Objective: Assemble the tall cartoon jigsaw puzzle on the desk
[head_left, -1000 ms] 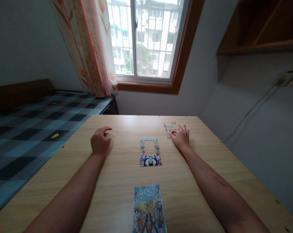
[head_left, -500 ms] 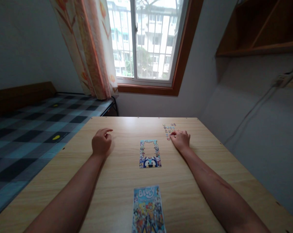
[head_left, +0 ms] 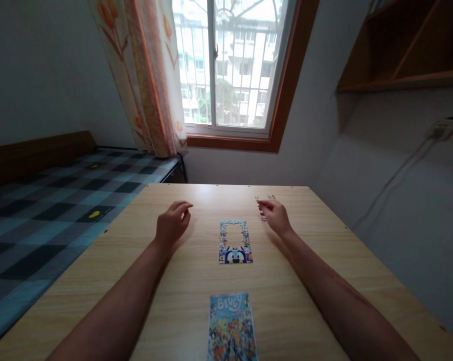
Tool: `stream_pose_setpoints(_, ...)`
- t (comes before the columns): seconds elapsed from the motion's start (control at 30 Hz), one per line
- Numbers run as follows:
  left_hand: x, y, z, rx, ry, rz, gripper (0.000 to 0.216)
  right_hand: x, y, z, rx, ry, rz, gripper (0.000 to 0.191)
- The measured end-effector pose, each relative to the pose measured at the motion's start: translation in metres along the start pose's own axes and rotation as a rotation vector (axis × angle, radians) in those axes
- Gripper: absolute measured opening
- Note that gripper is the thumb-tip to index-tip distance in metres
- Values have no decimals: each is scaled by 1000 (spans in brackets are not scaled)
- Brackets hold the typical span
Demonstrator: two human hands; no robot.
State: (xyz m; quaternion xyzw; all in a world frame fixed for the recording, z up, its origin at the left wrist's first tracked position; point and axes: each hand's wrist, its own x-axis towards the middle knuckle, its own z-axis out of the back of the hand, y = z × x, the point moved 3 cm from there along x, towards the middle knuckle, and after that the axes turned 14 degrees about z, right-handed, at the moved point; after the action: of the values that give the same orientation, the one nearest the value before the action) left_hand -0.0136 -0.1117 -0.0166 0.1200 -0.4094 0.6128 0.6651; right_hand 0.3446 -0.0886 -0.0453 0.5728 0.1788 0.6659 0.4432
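A small part-built jigsaw lies in the middle of the wooden table, its border filled and its centre bare. Loose puzzle pieces sit at the far right of the table. My right hand is raised over those pieces, thumb and fingers pinched together on something too small to make out. My left hand rests left of the jigsaw with fingers loosely curled and nothing in them. A colourful reference card lies near the table's front edge.
A bed with a checked blue cover stands left of the table. A window with a patterned curtain is behind. A wooden shelf hangs on the right wall, above a cable and socket.
My right hand has lifted off the loose pieces and closed its fingers into a pinch. My left hand has shifted a little to the right. The camera view has moved slightly.
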Motion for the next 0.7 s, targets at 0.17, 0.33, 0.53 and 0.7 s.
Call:
stream_pose_setpoints(0.17,-14,-47,0,-43,30,-308,18,-16,27,-40,358,236,-122,42)
stream_pose_setpoints(0.33,-33,-86,-6,-214,167,-385,17,-31,41,-58,569,333,-178,45)
stream_pose_setpoints(0.53,-43,-90,-15,-240,241,-378,21,-37,35,-65,591,327,-161,42)
stream_pose_setpoints(0.7,-44,-86,-20,-217,278,-378,26,-40,35,-68,618,336,-138,47)
